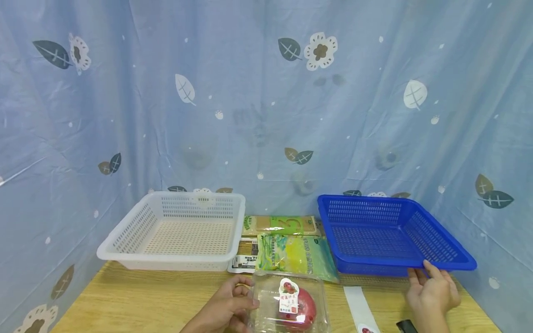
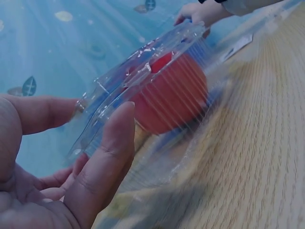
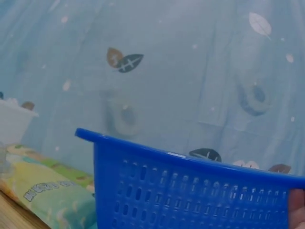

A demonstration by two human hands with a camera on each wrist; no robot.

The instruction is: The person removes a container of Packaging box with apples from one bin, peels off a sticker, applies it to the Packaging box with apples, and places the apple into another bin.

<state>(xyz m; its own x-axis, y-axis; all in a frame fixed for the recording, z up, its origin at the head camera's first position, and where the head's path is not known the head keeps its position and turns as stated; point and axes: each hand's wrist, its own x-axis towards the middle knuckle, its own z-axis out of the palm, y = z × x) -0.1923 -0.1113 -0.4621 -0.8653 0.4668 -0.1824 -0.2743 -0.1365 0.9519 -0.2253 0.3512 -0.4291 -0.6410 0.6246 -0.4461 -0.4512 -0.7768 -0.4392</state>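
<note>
My left hand [image 1: 231, 305] grips the left side of a clear plastic clamshell box [image 1: 264, 296], thumb toward the near face and fingers behind it. Inside the box sits a round red fruit [image 2: 174, 93], and a label [image 1: 288, 296] with a fruit picture is stuck on the lid. In the left wrist view the box [image 2: 105, 114] looks tilted above the wood. My right hand [image 1: 433, 289] pinches the front rim of a blue plastic basket [image 1: 391, 261] near its right corner, thumb on top and fingers underneath. Only fingertips of this hand show in the right wrist view.
A white slotted basket [image 1: 175, 261] stands at the back left of the wooden table [image 1: 137, 296]. Between the baskets lie several flat food packets, with a yellow-green packet [image 1: 295, 254] in front. A white paper strip [image 1: 359, 305] lies right of the box. A blue curtain [image 1: 258, 115] hangs behind.
</note>
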